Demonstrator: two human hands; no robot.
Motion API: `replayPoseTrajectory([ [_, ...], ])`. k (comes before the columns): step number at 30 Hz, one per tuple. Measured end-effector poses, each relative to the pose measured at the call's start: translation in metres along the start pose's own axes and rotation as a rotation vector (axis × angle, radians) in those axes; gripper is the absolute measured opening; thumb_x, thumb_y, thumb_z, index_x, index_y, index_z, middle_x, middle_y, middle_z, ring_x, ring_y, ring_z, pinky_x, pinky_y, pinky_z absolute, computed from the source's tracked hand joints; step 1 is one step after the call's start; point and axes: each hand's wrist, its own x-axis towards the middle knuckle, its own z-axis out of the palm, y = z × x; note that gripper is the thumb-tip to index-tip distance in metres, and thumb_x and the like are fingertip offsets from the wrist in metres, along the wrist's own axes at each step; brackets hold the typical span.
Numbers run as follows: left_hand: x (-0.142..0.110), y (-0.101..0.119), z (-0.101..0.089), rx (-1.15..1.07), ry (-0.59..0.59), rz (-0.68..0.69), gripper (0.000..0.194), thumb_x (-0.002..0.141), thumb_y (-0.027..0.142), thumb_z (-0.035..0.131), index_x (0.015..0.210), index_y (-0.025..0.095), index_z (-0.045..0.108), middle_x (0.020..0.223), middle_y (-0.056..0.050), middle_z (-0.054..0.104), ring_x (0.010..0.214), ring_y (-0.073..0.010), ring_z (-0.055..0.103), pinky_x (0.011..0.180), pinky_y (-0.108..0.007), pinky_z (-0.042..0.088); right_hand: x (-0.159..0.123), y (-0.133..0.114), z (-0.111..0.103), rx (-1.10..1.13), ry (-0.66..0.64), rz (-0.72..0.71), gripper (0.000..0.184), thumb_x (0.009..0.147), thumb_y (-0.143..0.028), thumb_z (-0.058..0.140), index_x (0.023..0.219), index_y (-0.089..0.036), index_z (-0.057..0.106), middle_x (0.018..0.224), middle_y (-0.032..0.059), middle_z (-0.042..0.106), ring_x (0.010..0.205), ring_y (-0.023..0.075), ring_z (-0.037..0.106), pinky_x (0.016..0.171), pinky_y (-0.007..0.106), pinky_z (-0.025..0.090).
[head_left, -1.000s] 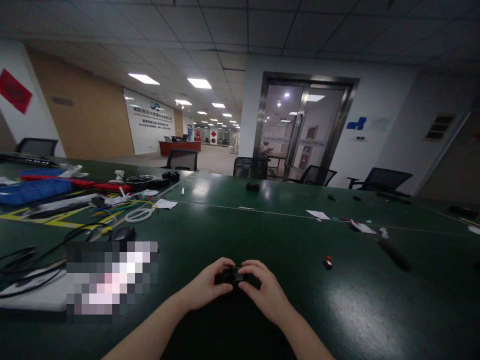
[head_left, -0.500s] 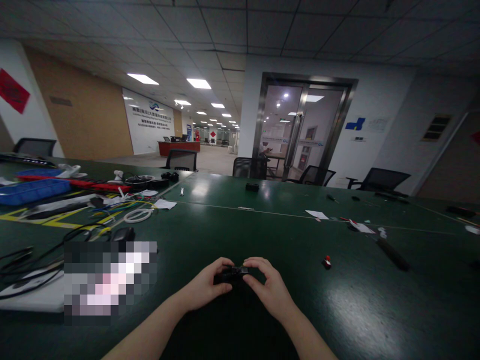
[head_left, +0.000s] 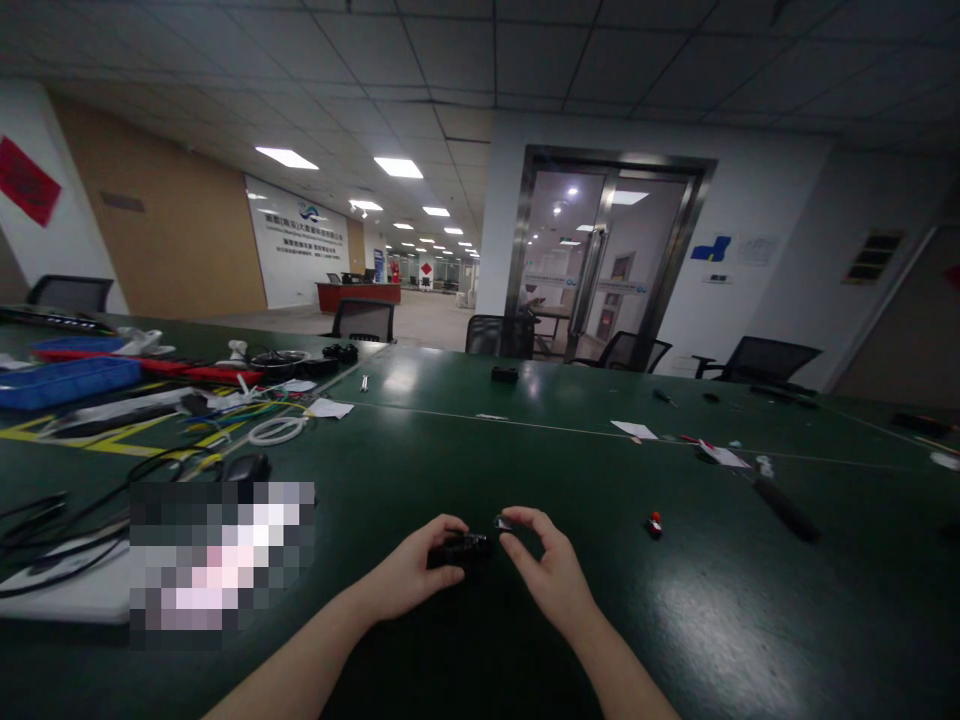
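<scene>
My left hand is closed around a small black device, with thumb in front and fingers behind; its exact kind does not show. The device stays low over the dark green table. Just to its right, my right hand pinches a tiny dark piece with a pale edge between thumb and fingertips. That piece is apart from the black device. A small red and black object lies on the table beyond my right hand.
At the left are a blurred-out patch, a white case, cables, a black mouse and a blue tray. A black box stands farther back. To the right lie paper scraps and a dark long-handled thing.
My right hand has come slightly up and away from the black device, with a small piece now visible in its fingertips. My left hand holds the device in the same place.
</scene>
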Motion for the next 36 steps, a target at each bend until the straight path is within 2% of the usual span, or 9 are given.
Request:
replayPoseTrajectory([
  [8,-0.002,0.001,-0.001,-0.021,-0.002,-0.007,0.041,0.076,0.013,0.059,0.113,0.022,0.042,0.108,-0.003,0.06,0.103,-0.0201,0.055,0.091,-0.034,0.039,-0.001,-0.004,-0.004,0.031,0.047,0.01,0.031,0.078,-0.033,0.055,0.108,-0.024,0.057,0.104,0.0044,0.061,0.102,0.0215,0.055,0.092,0.041,0.042],
  [20,-0.003,0.001,-0.002,-0.01,-0.006,-0.029,0.041,0.077,0.015,0.058,0.114,0.023,0.042,0.109,-0.003,0.059,0.103,-0.0212,0.055,0.089,-0.035,0.04,-0.002,-0.002,-0.005,0.032,0.132,0.012,0.029,0.08,-0.033,0.053,0.107,-0.025,0.056,0.104,0.0041,0.062,0.103,0.0219,0.056,0.091,0.041,0.044],
  [31,-0.004,0.001,-0.002,-0.018,-0.021,-0.015,0.04,0.078,0.015,0.058,0.114,0.023,0.042,0.111,-0.002,0.059,0.103,-0.0194,0.055,0.091,-0.033,0.039,0.001,0.009,-0.006,0.04,0.185,-0.011,0.03,0.079,-0.037,0.053,0.106,-0.024,0.056,0.103,0.0043,0.062,0.101,0.0226,0.056,0.089,0.04,0.044],
  [36,-0.004,0.0,-0.003,-0.021,-0.013,-0.024,0.04,0.078,0.016,0.058,0.114,0.023,0.043,0.111,-0.002,0.059,0.104,-0.0206,0.055,0.091,-0.034,0.038,0.002,0.009,-0.005,0.034,0.216,0.025,0.034,0.08,-0.039,0.052,0.11,-0.025,0.054,0.105,0.0043,0.061,0.102,0.0226,0.055,0.088,0.039,0.044],
])
